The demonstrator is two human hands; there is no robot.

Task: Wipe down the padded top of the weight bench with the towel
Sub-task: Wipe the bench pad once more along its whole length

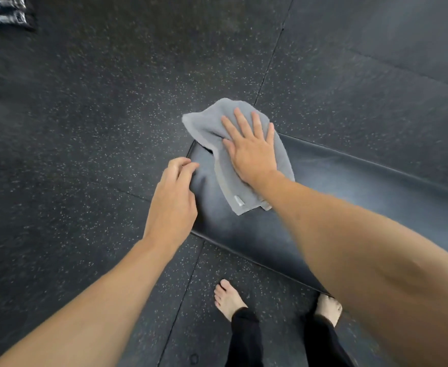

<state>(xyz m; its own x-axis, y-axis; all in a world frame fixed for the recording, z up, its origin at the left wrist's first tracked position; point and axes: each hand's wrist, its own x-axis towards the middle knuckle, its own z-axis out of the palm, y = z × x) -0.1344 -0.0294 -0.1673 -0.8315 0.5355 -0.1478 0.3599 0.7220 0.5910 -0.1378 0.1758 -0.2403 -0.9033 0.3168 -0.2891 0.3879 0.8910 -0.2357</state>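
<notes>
The right hand [252, 152] lies flat on the gray towel [244, 160], with its grip spread wide and fingers pressing down, not closed around the cloth. The towel sits on the far left end of the black padded surface [350, 186] of the weight bench, and its far corner hangs out past that end.

The left hand [172, 200] rests at the left edge of the pad, just beside the towel. Its fingers are curled loosely and it holds nothing.

The bench runs long from this end off to the right, under the right arm. So almost all of the pad lies to the right of the towel, and the wipe probably has to go that way.

A small tag [239, 201] is sewn on the near edge of the towel. No words on it can be read.

Bare feet stand on the speckled floor [85, 154] near the bench.
</notes>
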